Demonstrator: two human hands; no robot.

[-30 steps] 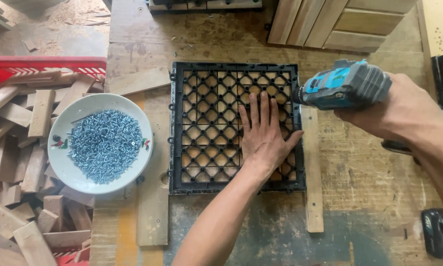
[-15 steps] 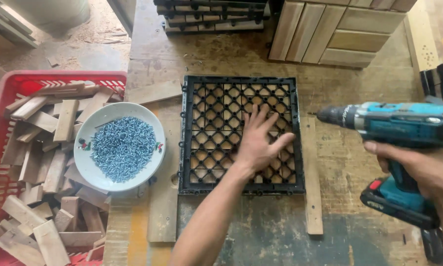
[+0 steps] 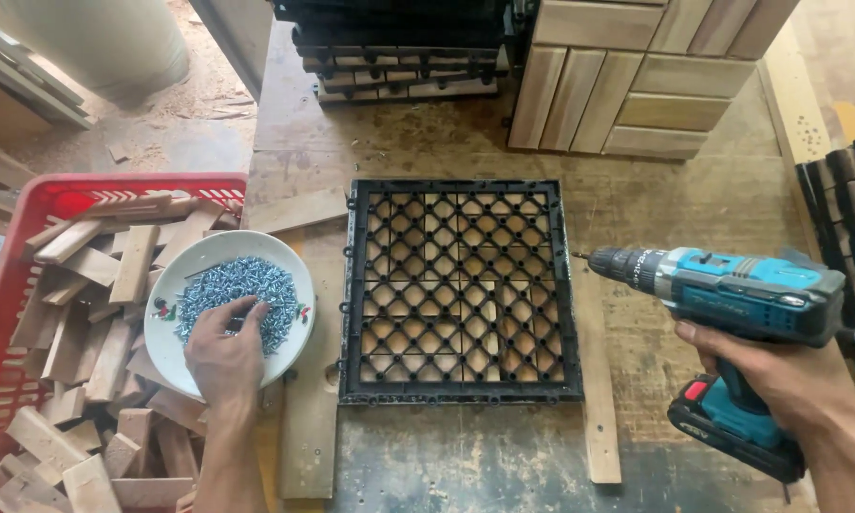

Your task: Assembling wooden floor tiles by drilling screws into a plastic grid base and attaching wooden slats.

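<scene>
1. Screws [image 3: 233, 294] are heaped in a white bowl [image 3: 299, 285] that sits on the wood offcuts in a red crate [image 3: 0, 313], at the left of the workbench [image 3: 427, 133].
2. The left hand [image 3: 223, 356] is laid over the near edge of the heap, fingers curled into the screws; whether one is already pinched cannot be told. A few are best taken at a time, by the shank, so that none is scattered among the offcuts.
3. The right hand [image 3: 774, 366] is closed round the grip of a blue cordless drill [image 3: 731, 299], held level just right of the tile with the bit pointing left. The trigger is best left unpressed while the other hand is busy.
4. A black plastic grid tile [image 3: 461, 290] lies between the hands, wooden slats showing through its lattice, framed by wooden guide strips [image 3: 598, 380].
5. Finished wooden tiles [image 3: 636, 76] and stacked black grids [image 3: 404, 47] are seen at the far edge.
</scene>
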